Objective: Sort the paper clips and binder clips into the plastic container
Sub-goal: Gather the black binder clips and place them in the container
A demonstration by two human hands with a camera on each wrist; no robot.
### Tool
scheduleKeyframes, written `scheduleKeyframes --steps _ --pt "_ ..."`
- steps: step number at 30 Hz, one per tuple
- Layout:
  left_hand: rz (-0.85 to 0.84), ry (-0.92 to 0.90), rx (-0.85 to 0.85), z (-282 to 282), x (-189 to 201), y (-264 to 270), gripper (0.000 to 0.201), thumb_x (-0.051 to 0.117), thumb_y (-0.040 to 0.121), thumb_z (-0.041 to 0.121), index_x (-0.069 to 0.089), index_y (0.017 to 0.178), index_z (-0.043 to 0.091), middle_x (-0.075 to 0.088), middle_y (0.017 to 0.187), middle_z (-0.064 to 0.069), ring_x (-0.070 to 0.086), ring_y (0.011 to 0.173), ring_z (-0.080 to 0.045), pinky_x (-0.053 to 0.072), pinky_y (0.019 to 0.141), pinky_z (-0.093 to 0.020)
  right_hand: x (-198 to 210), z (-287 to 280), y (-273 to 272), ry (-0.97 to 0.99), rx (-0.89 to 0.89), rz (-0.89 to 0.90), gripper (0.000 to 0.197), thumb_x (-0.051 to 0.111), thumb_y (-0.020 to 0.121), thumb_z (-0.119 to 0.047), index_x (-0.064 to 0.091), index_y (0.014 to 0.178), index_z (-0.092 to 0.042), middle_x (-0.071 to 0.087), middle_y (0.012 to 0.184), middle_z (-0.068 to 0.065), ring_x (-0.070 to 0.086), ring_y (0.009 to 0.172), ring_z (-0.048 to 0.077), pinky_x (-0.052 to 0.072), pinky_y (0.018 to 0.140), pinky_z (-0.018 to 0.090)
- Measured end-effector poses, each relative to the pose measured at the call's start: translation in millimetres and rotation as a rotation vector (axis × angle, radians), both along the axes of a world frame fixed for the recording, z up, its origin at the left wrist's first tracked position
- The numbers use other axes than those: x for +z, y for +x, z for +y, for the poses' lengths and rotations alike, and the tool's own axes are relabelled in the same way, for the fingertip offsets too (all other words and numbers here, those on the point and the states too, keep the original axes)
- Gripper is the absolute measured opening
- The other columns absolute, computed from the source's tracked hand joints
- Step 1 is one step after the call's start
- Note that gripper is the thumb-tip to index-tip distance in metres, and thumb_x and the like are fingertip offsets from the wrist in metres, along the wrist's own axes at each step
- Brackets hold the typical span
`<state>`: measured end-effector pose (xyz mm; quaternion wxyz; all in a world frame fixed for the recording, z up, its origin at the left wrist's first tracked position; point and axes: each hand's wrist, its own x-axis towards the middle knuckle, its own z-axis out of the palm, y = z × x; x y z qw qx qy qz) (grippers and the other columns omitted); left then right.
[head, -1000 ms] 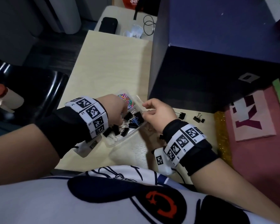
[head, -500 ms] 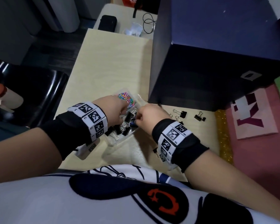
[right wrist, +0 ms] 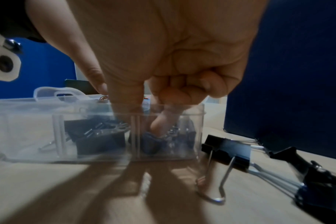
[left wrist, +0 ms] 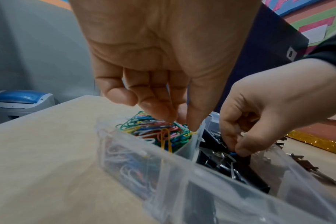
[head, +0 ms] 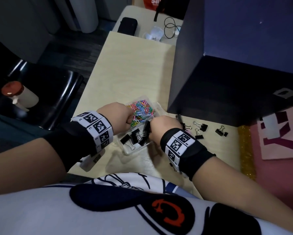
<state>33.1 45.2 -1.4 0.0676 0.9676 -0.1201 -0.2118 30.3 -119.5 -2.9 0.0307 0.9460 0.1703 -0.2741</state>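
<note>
A clear plastic container [head: 130,152] [left wrist: 125,159] [right wrist: 29,121] lies on the wooden table. Its far compartment holds coloured paper clips [head: 141,110] [left wrist: 150,128]. The near one holds black binder clips [head: 134,138] [left wrist: 217,151] [right wrist: 98,141]. My left hand [head: 125,116] [left wrist: 180,121] points its bunched fingertips down onto the paper clips, thumb at the divider; what it pinches is hidden. My right hand [head: 162,128] [left wrist: 236,150] [right wrist: 142,119] reaches into the binder compartment and pinches a binder clip there. Several loose binder clips [head: 202,127] [right wrist: 226,151] lie on the table to its right.
A large dark blue box [head: 227,82] stands close behind and to the right of the container. A pink mat [head: 277,138] and a gold strip [head: 245,150] border the table's right. A black case [head: 127,26] and a cable [head: 171,29] lie far back. A black chair [head: 57,99] is on the left.
My right hand moved left and down from above the table into the binder clip compartment. My left hand stayed at the container.
</note>
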Motion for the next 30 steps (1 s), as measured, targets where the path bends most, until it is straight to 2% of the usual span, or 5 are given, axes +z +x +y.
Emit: scheduleKeyframes --steps 7,10,20,26,30 --pt "0.014 0.014 -0.034 3 -5 0 0.012 0.054 0.079 0.017 0.050 0.070 0.024 0.051 0.067 0.007 0.049 0.072 -0.019 0.035 0.059 -0.027 5 4 -1 -0.060 0.085 -0.018 0.020 0.049 0.090 -0.019 0.060 0.107 -0.015 0.065 0.106 0.006 0.061 0.100 0.027 0.036 0.073 0.032" --pt "0.020 0.016 -0.048 4 -6 1 0.011 0.054 0.079 0.018 0.051 0.071 0.024 0.048 0.065 0.007 0.048 0.071 -0.018 0.035 0.059 -0.027 8 5 6 0.020 -0.022 -0.042 0.015 0.054 0.086 -0.028 0.059 0.093 -0.016 0.063 0.093 0.006 0.062 0.094 0.028 0.041 0.069 0.030" --pt "0.026 0.015 -0.057 6 -2 2 0.010 0.053 0.079 0.020 0.052 0.071 0.024 0.054 0.071 0.006 0.051 0.073 -0.020 0.041 0.061 -0.028 5 4 19 0.443 -0.375 -0.185 0.022 0.049 0.094 -0.030 0.065 0.107 -0.022 0.066 0.108 0.004 0.061 0.099 0.027 0.051 0.085 0.034" --pt "-0.019 -0.040 -0.070 -11 3 0 0.011 0.050 0.082 0.026 0.048 0.072 0.024 0.059 0.079 0.001 0.056 0.079 -0.025 0.050 0.068 -0.032 -3 -37 13 0.431 -0.566 -0.238 0.022 0.047 0.092 -0.025 0.062 0.108 -0.023 0.056 0.116 0.003 0.057 0.102 0.024 0.046 0.086 0.031" --pt "-0.060 -0.065 -0.276 -51 15 -6 0.010 0.049 0.087 0.026 0.056 0.086 0.021 0.062 0.095 -0.003 0.057 0.089 -0.025 0.040 0.067 -0.030 -19 -79 0 0.225 -0.726 -0.304 0.030 0.045 0.093 -0.032 0.053 0.120 -0.022 0.044 0.128 0.007 0.043 0.117 0.028 0.041 0.095 0.040"
